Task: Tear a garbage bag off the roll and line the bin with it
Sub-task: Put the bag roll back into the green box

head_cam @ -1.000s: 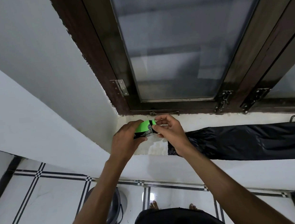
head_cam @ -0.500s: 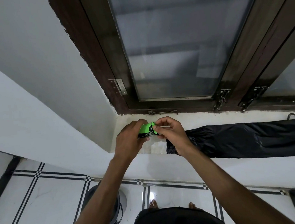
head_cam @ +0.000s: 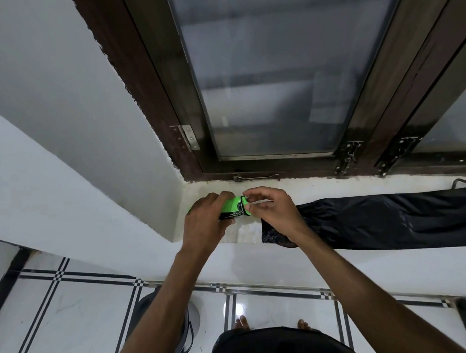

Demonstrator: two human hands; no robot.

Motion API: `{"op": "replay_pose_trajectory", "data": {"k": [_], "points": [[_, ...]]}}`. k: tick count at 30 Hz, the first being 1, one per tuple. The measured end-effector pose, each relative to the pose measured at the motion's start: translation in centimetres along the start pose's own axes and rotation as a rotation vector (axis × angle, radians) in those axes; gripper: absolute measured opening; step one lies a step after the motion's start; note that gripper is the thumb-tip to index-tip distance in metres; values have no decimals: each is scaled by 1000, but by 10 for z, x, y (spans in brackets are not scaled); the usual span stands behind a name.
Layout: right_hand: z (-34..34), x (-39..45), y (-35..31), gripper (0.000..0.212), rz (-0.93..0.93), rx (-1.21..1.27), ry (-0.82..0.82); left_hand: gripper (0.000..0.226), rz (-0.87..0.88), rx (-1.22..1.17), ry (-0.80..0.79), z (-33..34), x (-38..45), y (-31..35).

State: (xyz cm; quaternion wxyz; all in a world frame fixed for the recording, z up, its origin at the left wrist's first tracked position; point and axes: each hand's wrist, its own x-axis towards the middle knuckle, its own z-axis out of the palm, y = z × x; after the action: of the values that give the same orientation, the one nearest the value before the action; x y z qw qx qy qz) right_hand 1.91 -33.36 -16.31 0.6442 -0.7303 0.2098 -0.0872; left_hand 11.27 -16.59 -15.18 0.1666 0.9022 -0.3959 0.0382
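A small roll of garbage bags (head_cam: 233, 208) with a bright green label is held over the left end of the white window sill (head_cam: 325, 190). My left hand (head_cam: 205, 223) is wrapped around the roll's body. My right hand (head_cam: 271, 212) pinches the roll's right end with thumb and fingertips. A black garbage bag (head_cam: 391, 219) lies flat along the sill, stretching from my right wrist to the right edge of view. The dark bin (head_cam: 186, 327) stands on the floor below, mostly hidden behind my left forearm.
A dark wooden window frame (head_cam: 150, 99) with frosted glass rises behind the sill, with latches along its bottom rail. White floor tiles (head_cam: 71, 328) with black striped borders lie below. My bare feet (head_cam: 271, 323) stand near the wall.
Both hands stay on the roll at the sill's left end. My right fingers have shifted slightly on the roll's end. The flat black bag has not moved.
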Motion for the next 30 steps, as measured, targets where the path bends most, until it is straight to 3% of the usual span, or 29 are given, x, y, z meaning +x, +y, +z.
{"op": "replay_pose_trajectory", "data": {"k": [3, 10, 15, 24, 30], "points": [[-3, 3, 3, 28, -11, -86, -17, 60, 0, 21, -22, 5, 0, 1], [-2, 3, 8, 26, 64, 114, 1, 59, 16, 84, -35, 8, 2, 2], [-1, 4, 9, 30, 85, 45, -17, 60, 31, 101, -47, 11, 1, 5], [16, 4, 8, 23, 211, 107, 175, 63, 43, 89, -66, 15, 4, 1], [18, 3, -1, 24, 251, 223, 200, 63, 22, 50, -46, 19, 5, 0]]}}
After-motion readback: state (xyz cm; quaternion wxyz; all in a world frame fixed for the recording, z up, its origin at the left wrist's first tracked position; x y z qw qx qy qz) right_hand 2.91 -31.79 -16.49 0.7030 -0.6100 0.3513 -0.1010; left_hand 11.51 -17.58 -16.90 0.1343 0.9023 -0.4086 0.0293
